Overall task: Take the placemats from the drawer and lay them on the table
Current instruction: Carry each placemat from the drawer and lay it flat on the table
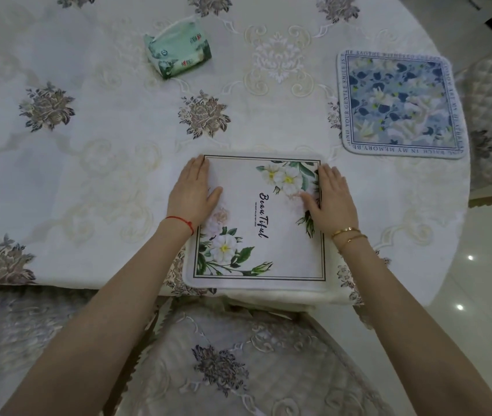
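With our left hand and right hand flat, fingers spread, holding nothing, the white flowered square placemat overhangs the surface; pulling nearer could tip it off.

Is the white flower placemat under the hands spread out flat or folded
Spread flat: the white placemat shows its full printed border, with both hands pressing it.

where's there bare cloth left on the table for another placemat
The widest free patch is the left half of the table, left of the white floral placemat under both hands and below the tissue pack. A smaller gap lies centrally between the tissue pack and the blue placemat. The right edge is crowded.
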The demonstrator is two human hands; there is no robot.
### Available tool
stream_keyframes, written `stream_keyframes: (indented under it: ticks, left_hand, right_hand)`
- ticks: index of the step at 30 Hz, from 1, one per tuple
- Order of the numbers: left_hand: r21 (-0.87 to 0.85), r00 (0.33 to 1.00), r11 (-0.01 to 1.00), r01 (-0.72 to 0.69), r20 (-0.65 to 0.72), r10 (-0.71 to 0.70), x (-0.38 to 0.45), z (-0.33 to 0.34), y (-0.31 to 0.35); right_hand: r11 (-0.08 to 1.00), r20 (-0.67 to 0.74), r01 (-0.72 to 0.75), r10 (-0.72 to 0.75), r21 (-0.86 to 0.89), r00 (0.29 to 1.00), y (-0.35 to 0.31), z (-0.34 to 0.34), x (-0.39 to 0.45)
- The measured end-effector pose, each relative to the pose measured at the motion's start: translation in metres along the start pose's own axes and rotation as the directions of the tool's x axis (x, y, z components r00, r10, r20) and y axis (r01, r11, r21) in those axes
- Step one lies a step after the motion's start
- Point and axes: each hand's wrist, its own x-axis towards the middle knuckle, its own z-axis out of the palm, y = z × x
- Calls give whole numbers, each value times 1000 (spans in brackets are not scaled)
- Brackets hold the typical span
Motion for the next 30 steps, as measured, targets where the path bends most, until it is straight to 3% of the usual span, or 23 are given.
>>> stream_keyframes:
  ticks: [2,6,11,22,27,30]
  left_hand:
    - [-17,999,999,-35,-2,35,-10,0,8]
    - [-27,989,989,-144,28,145,-35,17,35]
    - [81,990,989,-121,82,115,-48,31,38]
    - [93,998,995,-18,63,12,-89,5,-3]
    - [12,987,991,-136,92,134,-121,16,34]
    - [38,987,995,-92,138,86,-128,30,50]
  right_hand:
    - [996,-10,90,-90,29,996,-17,3,-9]
    - [962,111,273,-275,30,955,-61,30,-26]
    - [971,138,239,-236,-8,962,-64,40,-36]
    - [999,89,35,-33,-21,995,3,5,-80]
    - [976,119,214,-218,43,969,-51,17,-108]
    - [968,174,250,-249,16,953,-71,39,-118]
